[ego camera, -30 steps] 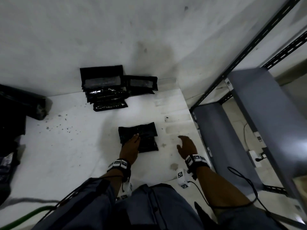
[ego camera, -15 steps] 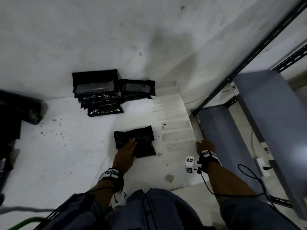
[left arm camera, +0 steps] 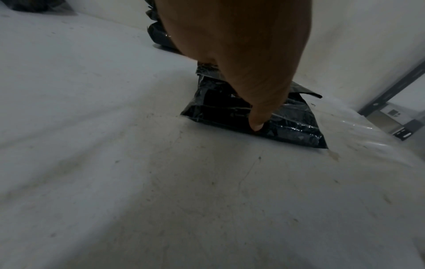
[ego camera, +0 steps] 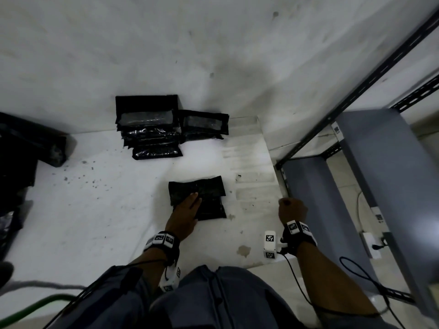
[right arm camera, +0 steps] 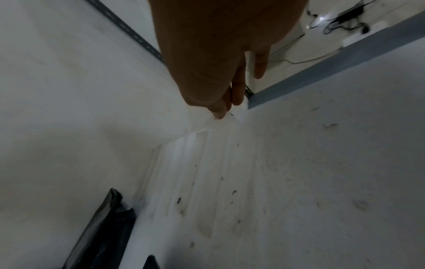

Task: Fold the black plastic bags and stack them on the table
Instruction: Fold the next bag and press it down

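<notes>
A folded black plastic bag [ego camera: 202, 189] [left arm camera: 292, 123] lies on the white table [ego camera: 95, 222], right of centre. My left hand [ego camera: 187, 207] [left arm camera: 241, 54] rests flat on its near left part with straight fingers, a fingertip [left arm camera: 255, 125] touching the bag's front edge. My right hand [ego camera: 291, 208] [right arm camera: 218, 54] hovers at the table's right edge, fingers loosely extended and holding nothing. A stack of folded black bags [ego camera: 149, 131] leans against the back wall, and another black packet [ego camera: 204, 124] sits to its right.
A heap of loose black plastic [ego camera: 21, 157] covers the table's left side. Clear ribbed plastic sheeting [ego camera: 249, 162] [right arm camera: 195, 163] lies along the right edge. A grey metal shelf rack [ego camera: 380, 174] stands close on the right. Cables trail on the floor.
My right hand moved from beside the folded bag out to the table's right edge. The left hand stayed pressed on the bag.
</notes>
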